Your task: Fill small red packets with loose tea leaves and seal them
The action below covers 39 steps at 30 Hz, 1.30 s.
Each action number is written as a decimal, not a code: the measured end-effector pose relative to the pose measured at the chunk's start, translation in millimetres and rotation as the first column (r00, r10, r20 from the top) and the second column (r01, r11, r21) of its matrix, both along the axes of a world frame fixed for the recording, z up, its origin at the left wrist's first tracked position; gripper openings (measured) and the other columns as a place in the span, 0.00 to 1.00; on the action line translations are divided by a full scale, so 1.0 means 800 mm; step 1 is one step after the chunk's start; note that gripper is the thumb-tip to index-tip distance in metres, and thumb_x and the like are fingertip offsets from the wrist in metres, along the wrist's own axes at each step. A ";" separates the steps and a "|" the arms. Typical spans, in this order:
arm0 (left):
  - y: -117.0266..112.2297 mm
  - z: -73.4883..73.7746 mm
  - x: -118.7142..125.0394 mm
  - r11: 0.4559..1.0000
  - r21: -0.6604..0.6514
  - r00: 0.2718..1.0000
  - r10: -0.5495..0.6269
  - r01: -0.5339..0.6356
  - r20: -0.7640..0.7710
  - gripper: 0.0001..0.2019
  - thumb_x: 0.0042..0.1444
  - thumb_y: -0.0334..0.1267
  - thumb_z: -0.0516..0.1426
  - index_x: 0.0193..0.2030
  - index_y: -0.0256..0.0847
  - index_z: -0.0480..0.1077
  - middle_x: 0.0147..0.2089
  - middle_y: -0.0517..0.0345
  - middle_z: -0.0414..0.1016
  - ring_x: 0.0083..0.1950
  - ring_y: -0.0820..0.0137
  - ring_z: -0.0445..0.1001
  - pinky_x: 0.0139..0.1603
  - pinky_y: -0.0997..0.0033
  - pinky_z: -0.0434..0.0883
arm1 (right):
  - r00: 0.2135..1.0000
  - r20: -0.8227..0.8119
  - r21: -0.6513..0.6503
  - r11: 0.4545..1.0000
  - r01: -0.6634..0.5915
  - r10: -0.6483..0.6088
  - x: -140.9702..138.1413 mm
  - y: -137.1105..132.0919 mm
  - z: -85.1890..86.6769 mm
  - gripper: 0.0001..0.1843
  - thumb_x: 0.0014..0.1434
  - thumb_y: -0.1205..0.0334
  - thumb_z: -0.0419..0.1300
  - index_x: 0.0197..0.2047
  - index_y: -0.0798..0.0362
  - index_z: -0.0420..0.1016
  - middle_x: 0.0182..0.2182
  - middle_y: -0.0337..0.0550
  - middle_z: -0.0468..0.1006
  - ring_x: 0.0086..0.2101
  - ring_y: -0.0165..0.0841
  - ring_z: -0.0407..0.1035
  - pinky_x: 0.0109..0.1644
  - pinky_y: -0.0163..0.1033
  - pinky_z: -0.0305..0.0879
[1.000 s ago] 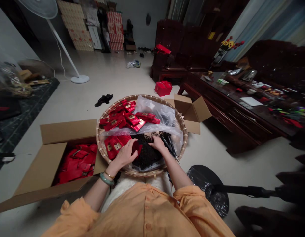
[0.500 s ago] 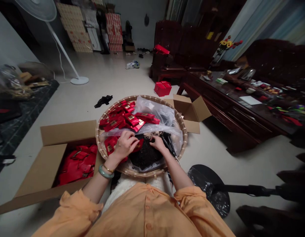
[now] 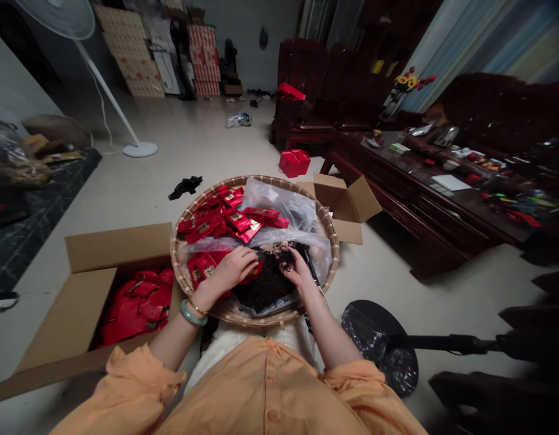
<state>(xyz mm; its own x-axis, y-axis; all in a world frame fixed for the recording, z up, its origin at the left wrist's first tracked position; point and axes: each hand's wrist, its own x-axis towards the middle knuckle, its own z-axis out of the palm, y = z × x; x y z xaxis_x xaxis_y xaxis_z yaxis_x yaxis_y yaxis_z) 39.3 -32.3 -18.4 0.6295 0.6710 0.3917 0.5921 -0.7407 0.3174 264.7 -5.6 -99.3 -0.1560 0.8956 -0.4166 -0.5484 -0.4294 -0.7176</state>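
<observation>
A round woven basket tray (image 3: 327,226) rests on my lap. It holds a pile of dark loose tea leaves (image 3: 264,289) on clear plastic and many small red packets (image 3: 225,220). My left hand (image 3: 232,270) is closed on a red packet (image 3: 251,273) at the left edge of the tea pile. My right hand (image 3: 296,270) is closed on a pinch of tea leaves lifted just above the pile, close to the packet. More red packets (image 3: 200,269) lie under my left hand.
An open cardboard box (image 3: 87,290) with red bags stands on the floor at my left. A smaller open box (image 3: 343,199) sits beyond the basket. A dark wooden table (image 3: 442,199) is at the right, a black-bagged bin (image 3: 379,344) by my right knee, a fan stand (image 3: 139,148) far left.
My right hand rose from flat on the tea pile and now pinches leaves. My left hand shifted slightly right with the red packet, toward the right hand.
</observation>
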 end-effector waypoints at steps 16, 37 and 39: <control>0.014 0.014 0.027 0.999 0.027 0.991 -0.028 0.024 0.131 0.09 0.62 0.35 0.47 0.41 0.38 0.67 0.45 0.49 0.70 0.48 0.66 0.67 0.49 0.62 0.68 | 0.947 -0.319 0.175 0.978 0.110 -0.049 -0.020 -0.005 0.119 0.09 0.57 0.58 0.50 0.35 0.51 0.69 0.31 0.40 0.77 0.35 0.33 0.71 0.41 0.42 0.70; 0.023 -0.004 0.047 0.989 -0.143 0.965 -0.004 0.043 0.263 0.07 0.56 0.38 0.56 0.34 0.41 0.75 0.46 0.50 0.70 0.49 0.63 0.68 0.51 0.60 0.67 | 0.884 0.223 0.571 0.790 0.223 -0.411 -0.058 -0.013 0.121 0.25 0.60 0.46 0.44 0.30 0.52 0.75 0.30 0.40 0.78 0.35 0.33 0.70 0.47 0.39 0.62; 0.023 -0.005 0.047 0.990 -0.135 0.963 0.006 0.032 0.268 0.06 0.55 0.38 0.57 0.34 0.41 0.75 0.45 0.50 0.70 0.48 0.63 0.69 0.50 0.60 0.68 | 0.881 0.260 0.583 0.791 0.185 -0.396 -0.057 -0.016 0.120 0.26 0.60 0.45 0.43 0.30 0.53 0.75 0.31 0.40 0.78 0.36 0.33 0.69 0.47 0.39 0.62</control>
<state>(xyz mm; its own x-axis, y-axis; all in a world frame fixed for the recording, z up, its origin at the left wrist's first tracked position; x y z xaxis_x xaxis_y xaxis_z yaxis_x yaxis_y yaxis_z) 76.7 -13.7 -22.7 0.5234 0.7225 0.4517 0.4621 -0.6861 0.5619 219.3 -18.6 -3.0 0.2097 0.9645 0.1605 -0.2488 0.2114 -0.9452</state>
